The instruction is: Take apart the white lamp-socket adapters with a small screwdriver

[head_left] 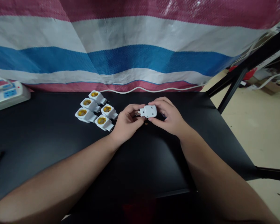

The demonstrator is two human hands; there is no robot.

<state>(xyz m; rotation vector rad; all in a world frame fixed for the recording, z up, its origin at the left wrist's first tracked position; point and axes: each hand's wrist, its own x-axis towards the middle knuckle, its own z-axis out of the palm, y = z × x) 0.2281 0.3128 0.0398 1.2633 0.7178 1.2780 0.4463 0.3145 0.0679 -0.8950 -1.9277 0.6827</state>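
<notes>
Between my two hands is a white plug-in lamp holder (150,111), its flat back with small screw holes facing up. My left hand (130,119) grips the narrow plug end with thumb and fingers. My right hand (168,115) pinches the wide end between thumb and fingers. A tiny brass-coloured piece (146,123) lies on the black table just below the lamp holder. Left of my left hand, several more white lamp holders (86,114) lie in a cluster, gold-coloured sockets facing up and plug pins pointing right.
A white power strip (18,95) with blue outlets stands at the table's left end. Behind the black table (49,137) hangs a striped plastic sheet (130,59), with a white cable (140,88) along its foot. A black metal frame (238,73) rises at the right edge.
</notes>
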